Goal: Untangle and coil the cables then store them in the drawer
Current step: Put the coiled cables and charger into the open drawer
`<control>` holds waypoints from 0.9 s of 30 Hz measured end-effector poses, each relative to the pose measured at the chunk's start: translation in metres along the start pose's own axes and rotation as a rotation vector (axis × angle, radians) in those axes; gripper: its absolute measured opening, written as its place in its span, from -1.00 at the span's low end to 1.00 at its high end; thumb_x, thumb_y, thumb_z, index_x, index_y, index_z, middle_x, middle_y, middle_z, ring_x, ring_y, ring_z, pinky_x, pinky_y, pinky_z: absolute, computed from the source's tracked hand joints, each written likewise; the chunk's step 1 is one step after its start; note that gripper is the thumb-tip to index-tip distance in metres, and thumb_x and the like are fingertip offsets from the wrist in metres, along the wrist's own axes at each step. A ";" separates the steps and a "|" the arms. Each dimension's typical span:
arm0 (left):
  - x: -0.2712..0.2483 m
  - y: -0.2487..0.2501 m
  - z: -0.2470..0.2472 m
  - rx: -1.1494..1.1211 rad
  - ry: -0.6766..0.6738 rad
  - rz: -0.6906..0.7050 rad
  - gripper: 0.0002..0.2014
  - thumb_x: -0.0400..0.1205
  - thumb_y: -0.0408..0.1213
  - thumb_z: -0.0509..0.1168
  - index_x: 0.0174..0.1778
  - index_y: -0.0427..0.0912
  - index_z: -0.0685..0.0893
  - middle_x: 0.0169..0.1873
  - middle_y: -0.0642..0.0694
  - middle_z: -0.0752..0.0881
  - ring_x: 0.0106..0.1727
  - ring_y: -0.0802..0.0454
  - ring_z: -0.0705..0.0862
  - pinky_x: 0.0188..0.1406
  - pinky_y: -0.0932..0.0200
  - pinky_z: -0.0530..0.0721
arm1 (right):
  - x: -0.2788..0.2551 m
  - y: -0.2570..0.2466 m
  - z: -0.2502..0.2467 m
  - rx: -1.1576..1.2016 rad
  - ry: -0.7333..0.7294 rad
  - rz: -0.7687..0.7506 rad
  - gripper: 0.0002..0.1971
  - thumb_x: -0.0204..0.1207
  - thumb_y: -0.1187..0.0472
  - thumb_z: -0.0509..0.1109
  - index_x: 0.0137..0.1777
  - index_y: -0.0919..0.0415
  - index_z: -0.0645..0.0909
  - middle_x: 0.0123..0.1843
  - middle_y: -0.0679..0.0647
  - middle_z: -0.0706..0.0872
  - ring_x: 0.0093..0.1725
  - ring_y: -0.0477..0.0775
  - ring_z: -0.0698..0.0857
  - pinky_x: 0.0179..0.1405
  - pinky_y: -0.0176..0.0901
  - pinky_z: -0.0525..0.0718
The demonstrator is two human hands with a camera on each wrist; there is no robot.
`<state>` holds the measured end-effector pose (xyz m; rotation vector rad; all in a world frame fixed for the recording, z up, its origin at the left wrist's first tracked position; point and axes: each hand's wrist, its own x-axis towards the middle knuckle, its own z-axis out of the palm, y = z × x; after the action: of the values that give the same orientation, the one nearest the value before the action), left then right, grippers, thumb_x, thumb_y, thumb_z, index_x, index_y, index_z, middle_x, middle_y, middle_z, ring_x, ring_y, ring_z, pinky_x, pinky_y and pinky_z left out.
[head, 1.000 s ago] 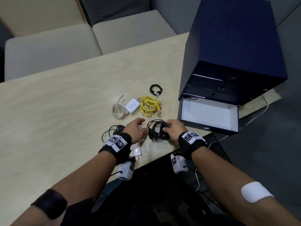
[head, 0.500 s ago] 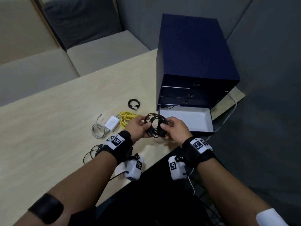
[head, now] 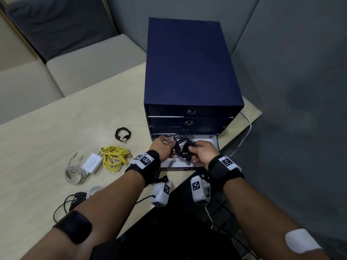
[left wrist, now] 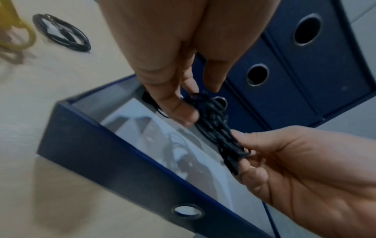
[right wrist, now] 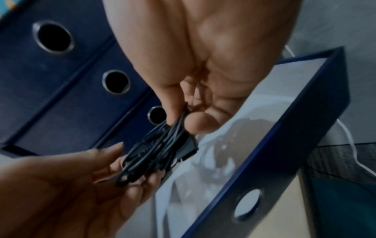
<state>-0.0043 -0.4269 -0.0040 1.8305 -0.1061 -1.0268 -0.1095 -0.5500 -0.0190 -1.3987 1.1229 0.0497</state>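
Note:
A coiled black cable point(head: 183, 149) point(left wrist: 217, 128) point(right wrist: 156, 154) hangs just above the pulled-out bottom drawer point(head: 216, 145) point(left wrist: 114, 162) point(right wrist: 305, 119) of the dark blue drawer box point(head: 189, 72). My left hand point(head: 162, 148) point(left wrist: 179, 103) pinches the coil's left side. My right hand point(head: 201, 152) point(right wrist: 183, 119) pinches its right side between thumb and fingers. The drawer's white floor shows under the hands. On the table lie a small black coil point(head: 123, 134), a yellow cable bundle point(head: 115, 158), a white charger with cable point(head: 82, 168) and a loose black cable point(head: 71, 200).
The beige table point(head: 56, 132) ends just in front of the drawer. The three upper drawers point(head: 189, 121) are closed. A white cord point(head: 244, 136) runs off the table's right side. Beige seat cushions point(head: 90, 66) stand behind the table.
Both hands lifted the black coil off the table and carried it right and forward until it is over the open bottom drawer. The head view swung right with it.

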 end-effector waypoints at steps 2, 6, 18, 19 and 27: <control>0.010 -0.002 0.004 0.057 -0.021 -0.042 -0.93 0.62 -0.30 0.32 -0.10 -0.21 0.58 -0.30 -0.18 0.67 -0.34 -0.09 0.63 -0.14 -0.02 0.75 | 0.016 0.002 -0.003 -0.065 0.013 0.029 -0.93 0.55 0.37 0.39 -0.15 0.26 0.59 -0.30 0.31 0.66 -0.65 0.03 0.47 -0.65 -0.19 0.51; 0.023 0.000 0.009 0.099 -0.058 -0.127 -0.93 0.61 -0.31 0.33 -0.10 -0.15 0.55 -0.25 -0.15 0.62 -0.36 -0.04 0.54 -0.17 0.06 0.63 | 0.041 0.003 -0.007 -0.204 -0.009 0.084 -0.91 0.57 0.36 0.36 -0.16 0.25 0.58 -0.38 0.27 0.68 -0.65 0.08 0.58 -0.58 -0.14 0.58; 0.033 0.012 0.030 0.050 -0.147 -0.221 -0.61 0.62 -0.40 0.28 0.39 -0.10 0.54 -0.06 -0.15 0.73 -0.15 -0.09 0.68 0.04 0.00 0.72 | 0.071 0.005 -0.009 0.129 0.066 0.239 -0.95 0.57 0.46 0.32 -0.06 0.34 0.56 -0.04 0.25 0.70 -0.21 0.29 0.76 -0.35 -0.05 0.79; 0.034 0.012 0.030 0.054 -0.157 -0.219 -0.59 0.60 -0.39 0.30 0.39 -0.12 0.54 -0.01 -0.13 0.74 -0.05 -0.07 0.70 0.10 -0.04 0.71 | 0.073 0.006 -0.008 0.262 0.089 0.249 -0.91 0.58 0.46 0.30 0.05 0.36 0.53 -0.06 0.27 0.68 -0.25 0.26 0.75 -0.33 -0.07 0.78; 0.036 0.010 0.024 0.147 -0.168 -0.211 -0.40 0.56 -0.39 0.36 0.54 -0.16 0.38 0.17 -0.14 0.73 0.20 -0.03 0.68 0.16 -0.02 0.67 | 0.073 0.004 0.001 0.543 0.049 0.190 -0.75 0.63 0.51 0.22 0.25 0.64 0.49 0.20 0.48 0.64 0.09 0.23 0.68 0.24 -0.07 0.64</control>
<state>0.0055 -0.4670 -0.0214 1.9144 -0.0927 -1.3525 -0.0733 -0.5895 -0.0684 -0.8131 1.1962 -0.1451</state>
